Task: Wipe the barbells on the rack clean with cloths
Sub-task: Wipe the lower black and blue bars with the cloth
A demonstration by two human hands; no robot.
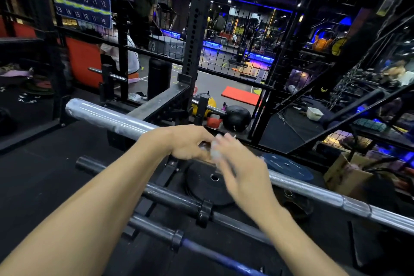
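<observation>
At the far left, the thick, shiny silver steel sleeve of the top barbell (107, 116) juts out from the black steel rack (161, 105), and its knurled shaft runs down to the right edge of the view. Below it lie two more bars: a dark grey steel barbell with a black collar (170, 197), and nearest the camera a third barbell with a black sleeve and a blue shaft (201, 251).

The left hand (190, 141) sits on the silver barbell near the middle of the view, fingers curled down over the bar. Whether it truly grips the bar or something small against it I cannot tell. Just beside it, touching or nearly so, the right hand (237, 163) is smeared by motion blur; its fingers look loosely spread, and a pale whitish bit of cloth (214, 151) shows between the two hands. Which hand holds the cloth is unclear.

Under the hands a black round weight plate (208, 184) lies flat on the dark floor, and a dark blue plate (289, 167) lies behind the silver shaft. Further back sit a black medicine ball (237, 117) and an orange-red mat (242, 95).
</observation>
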